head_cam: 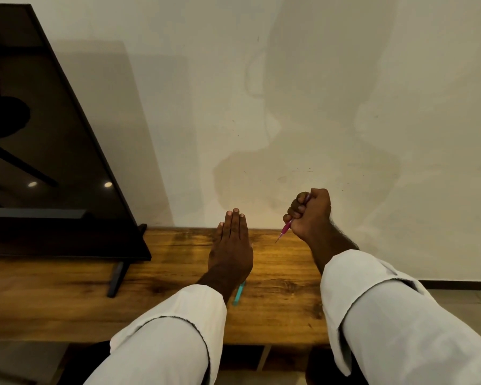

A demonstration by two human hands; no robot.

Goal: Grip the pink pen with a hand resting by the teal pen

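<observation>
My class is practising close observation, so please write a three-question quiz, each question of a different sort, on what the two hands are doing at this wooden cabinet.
1. True or false: the left hand is clenched round a tool.
2. Which hand grips the pink tool? A) left B) right C) both
3. Fill in: a teal object lies on the wooden top, partly hidden under the left ____.

Key:
1. False; its fingers are straight and together, above the wooden top.
2. B; the right hand holds it in a fist, thin tip pointing down.
3. Wrist.
</observation>
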